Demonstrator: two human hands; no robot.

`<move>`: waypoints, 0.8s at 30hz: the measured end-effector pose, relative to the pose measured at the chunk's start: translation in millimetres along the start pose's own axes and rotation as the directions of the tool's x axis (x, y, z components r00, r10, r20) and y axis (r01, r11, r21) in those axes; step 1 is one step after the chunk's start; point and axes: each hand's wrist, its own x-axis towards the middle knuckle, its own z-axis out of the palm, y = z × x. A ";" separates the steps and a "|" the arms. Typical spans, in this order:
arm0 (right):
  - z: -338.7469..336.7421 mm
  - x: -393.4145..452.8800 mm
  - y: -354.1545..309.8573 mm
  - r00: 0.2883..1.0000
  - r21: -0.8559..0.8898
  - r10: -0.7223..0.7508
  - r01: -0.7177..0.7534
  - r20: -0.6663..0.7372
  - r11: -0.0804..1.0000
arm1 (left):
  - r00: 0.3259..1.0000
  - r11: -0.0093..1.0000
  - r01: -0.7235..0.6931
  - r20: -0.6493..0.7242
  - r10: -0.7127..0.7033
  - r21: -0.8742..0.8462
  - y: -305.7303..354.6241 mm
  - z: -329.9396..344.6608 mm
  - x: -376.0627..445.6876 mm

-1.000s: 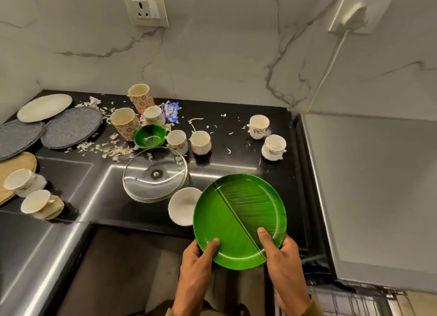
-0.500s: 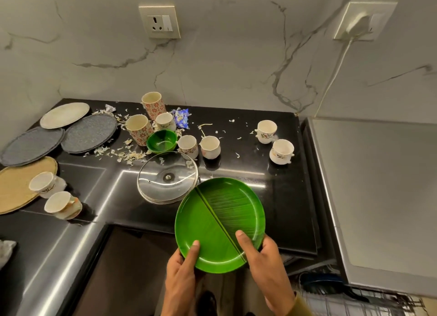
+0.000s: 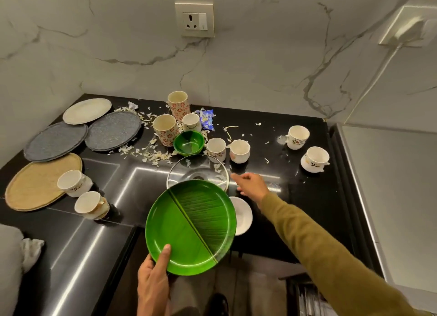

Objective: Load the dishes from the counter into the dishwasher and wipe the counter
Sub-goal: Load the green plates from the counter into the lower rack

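Green plate (image 3: pixel 189 225) — now left hand (image 3: pixel 153 282) only; right hand (image 3: pixel 250 185) released.

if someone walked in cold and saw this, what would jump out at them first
The big green plate, held low in the middle by the left hand in front of the black counter. Next, the right hand stretched out above that counter beside the glass lid. Behind them, cups crowd around a small green bowl amid scattered white scraps.

You see a glossy green plastic plate (image 3: pixel 190 225), a polished black stone counter (image 3: pixel 305 197), a clear glass lid (image 3: pixel 197 171), and matt speckled grey mats (image 3: pixel 113 131).
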 end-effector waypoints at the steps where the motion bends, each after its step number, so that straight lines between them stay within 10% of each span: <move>1: 6.1 8.3 -4.9 0.999 -0.013 0.025 -0.025 0.029 1.000 | 1.000 1.000 0.007 -0.014 -0.007 -0.016 5.7 -2.2 1.0; 8: 39.9 35.7 -21.1 0.986 -0.057 0.124 -0.118 0.107 0.991 | 0.999 0.996 -0.017 -0.046 0.013 -0.089 17.6 -20.3 8.9; 15: 44.9 -1.8 -55.5 0.980 -0.195 -0.199 0.193 -0.013 0.962 | 0.998 0.994 -0.057 0.007 0.058 -0.091 22.2 -32.7 19.6; 24: -92.6 -181.0 -4.9 0.914 0.575 -0.253 0.398 -0.317 0.715 | 0.986 0.989 -0.145 0.086 0.145 -0.008 4.6 -17.3 -18.6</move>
